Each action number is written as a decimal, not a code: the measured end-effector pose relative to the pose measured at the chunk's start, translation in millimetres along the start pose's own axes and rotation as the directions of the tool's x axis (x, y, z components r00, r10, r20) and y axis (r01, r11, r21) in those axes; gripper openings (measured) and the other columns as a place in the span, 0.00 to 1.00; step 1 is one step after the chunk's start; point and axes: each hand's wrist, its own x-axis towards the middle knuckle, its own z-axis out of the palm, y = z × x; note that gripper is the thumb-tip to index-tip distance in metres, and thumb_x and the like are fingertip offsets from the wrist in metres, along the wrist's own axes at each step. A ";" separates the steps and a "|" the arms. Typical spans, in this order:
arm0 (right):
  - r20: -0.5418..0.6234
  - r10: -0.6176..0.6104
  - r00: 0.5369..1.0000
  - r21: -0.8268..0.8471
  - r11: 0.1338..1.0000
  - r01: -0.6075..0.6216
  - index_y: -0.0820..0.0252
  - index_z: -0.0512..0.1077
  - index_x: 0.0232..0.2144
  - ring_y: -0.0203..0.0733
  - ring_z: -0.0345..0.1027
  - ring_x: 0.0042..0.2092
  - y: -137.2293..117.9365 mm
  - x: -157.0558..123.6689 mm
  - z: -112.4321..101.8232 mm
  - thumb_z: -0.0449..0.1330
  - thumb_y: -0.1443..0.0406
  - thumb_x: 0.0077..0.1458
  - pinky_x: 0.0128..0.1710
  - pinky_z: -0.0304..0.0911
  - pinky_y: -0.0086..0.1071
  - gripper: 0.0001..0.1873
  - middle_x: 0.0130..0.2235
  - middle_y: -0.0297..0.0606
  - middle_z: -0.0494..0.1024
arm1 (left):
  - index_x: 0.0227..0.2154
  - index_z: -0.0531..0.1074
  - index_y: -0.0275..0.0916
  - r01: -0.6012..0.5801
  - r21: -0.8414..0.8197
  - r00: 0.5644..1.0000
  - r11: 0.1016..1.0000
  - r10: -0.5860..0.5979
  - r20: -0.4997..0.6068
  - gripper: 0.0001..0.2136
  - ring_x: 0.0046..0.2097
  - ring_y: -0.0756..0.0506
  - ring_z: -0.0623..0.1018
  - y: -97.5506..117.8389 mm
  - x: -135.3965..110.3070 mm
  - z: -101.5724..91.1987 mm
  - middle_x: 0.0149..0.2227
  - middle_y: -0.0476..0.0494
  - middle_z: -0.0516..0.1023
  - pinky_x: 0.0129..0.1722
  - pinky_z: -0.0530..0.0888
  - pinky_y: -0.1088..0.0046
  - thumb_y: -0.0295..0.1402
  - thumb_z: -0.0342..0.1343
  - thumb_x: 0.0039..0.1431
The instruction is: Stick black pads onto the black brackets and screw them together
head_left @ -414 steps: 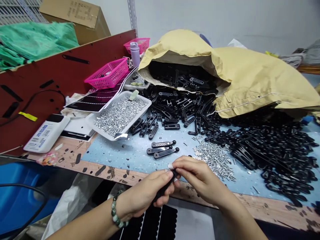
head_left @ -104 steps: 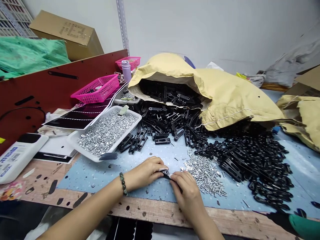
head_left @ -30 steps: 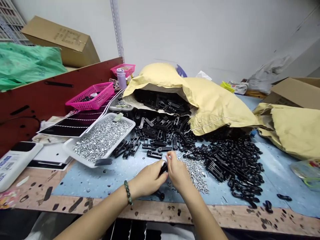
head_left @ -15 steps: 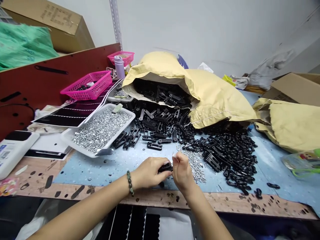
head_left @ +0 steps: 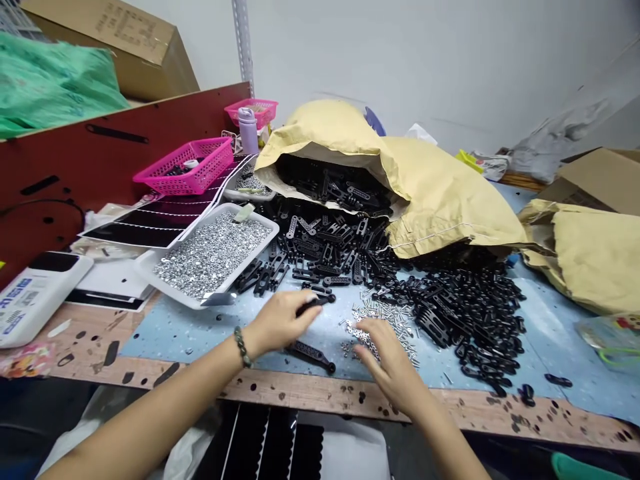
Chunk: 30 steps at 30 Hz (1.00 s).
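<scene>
Behind the front edge of the worktop (head_left: pixel 227 383), the left hand (head_left: pixel 279 323) is clamping a black link (head_left: pixel 324 301) in its fingers, preferably steadily, while the right hand (head_left: pixel 390 363), fingers apart, is hovering beside loose screws (head_left: pixel 383 309), ideally without scattering them.

- Part (head_left: pixel 323 300): partly hidden by left hand (head_left: pixel 280 321)
- Screws (head_left: pixel 403 325): partly behind right hand (head_left: pixel 387 360)
- 2 forearms (head_left: pixel 165 413): cut off below
- Green bag (head_left: pixel 55 83): cut off at left
- Teal thing (head_left: pixel 580 467): cut off below, unidentifiable
- Carton print (head_left: pixel 133 30): too blurred to read
</scene>
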 end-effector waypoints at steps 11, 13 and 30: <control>-0.042 -0.004 0.999 -0.254 0.967 -0.007 0.58 0.70 0.37 0.45 0.63 0.39 -0.4 20.8 51.0 0.53 0.71 0.58 0.43 0.58 0.40 0.07 0.35 0.39 0.72 | 0.31 0.66 0.38 0.127 -0.047 0.992 0.991 -0.127 -0.010 0.05 0.28 0.49 0.68 -30.1 -0.3 9.2 0.25 0.53 0.67 0.28 0.64 0.75 0.32 0.48 0.60; -0.085 0.032 0.996 -0.228 0.972 -0.051 0.59 0.69 0.39 0.46 0.63 0.41 -3.0 20.3 49.4 0.54 0.70 0.57 0.44 0.58 0.40 0.07 0.37 0.40 0.72 | 0.34 0.68 0.38 0.068 -0.064 0.998 0.996 -0.066 0.023 0.05 0.34 0.48 0.72 -34.6 1.1 9.5 0.32 0.50 0.71 0.35 0.68 0.73 0.32 0.49 0.61; -0.306 -0.087 0.948 0.093 0.988 0.121 0.58 0.71 0.42 0.42 0.71 0.40 -8.7 42.1 46.8 0.52 0.68 0.61 0.41 0.68 0.37 0.09 0.38 0.42 0.76 | 0.42 0.74 0.39 -0.156 -0.102 0.980 0.983 0.166 0.105 0.09 0.42 0.47 0.72 -30.2 4.4 3.5 0.38 0.45 0.73 0.44 0.70 0.70 0.25 0.53 0.60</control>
